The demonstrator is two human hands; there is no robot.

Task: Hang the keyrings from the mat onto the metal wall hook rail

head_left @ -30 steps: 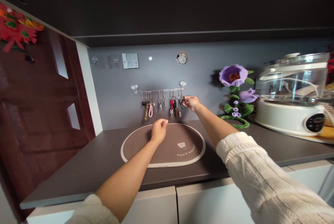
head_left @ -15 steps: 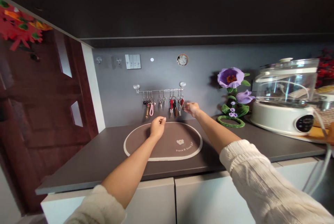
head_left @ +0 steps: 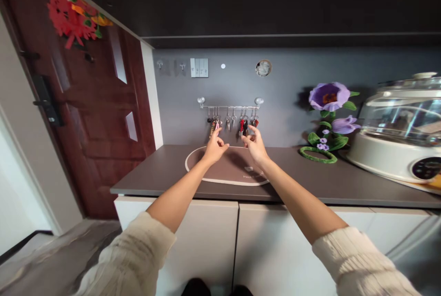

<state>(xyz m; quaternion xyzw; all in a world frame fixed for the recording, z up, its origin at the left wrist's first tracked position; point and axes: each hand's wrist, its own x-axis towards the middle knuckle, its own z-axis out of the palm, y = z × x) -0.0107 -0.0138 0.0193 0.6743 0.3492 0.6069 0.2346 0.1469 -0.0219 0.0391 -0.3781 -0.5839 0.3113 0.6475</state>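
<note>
A clear rail (head_left: 230, 107) with suction cups is fixed to the grey wall. Several bunches of keys (head_left: 228, 124) hang from its hooks. My left hand (head_left: 215, 149) is raised before the left bunches, thumb and forefinger apart, its fingertips close to a pink strap (head_left: 217, 125). Whether a fingertip touches the strap I cannot tell. My right hand (head_left: 257, 148) is open in front of the right bunches, near a red key fob (head_left: 241, 126) and partly covering the keys there. Below both hands lies a brown oval mat (head_left: 229, 162) with a pale border.
A purple flower ornament (head_left: 330, 98) and a white appliance with a clear top (head_left: 386, 151) stand to the right on the dark counter (head_left: 292, 181). Overhead runs a dark shelf (head_left: 258, 15). At the left is a brown door (head_left: 103, 149).
The view has swung left and down. My left hand has gone from closed to spread fingers and reached nearer the keys. My right hand has moved left from the rail's right end.
</note>
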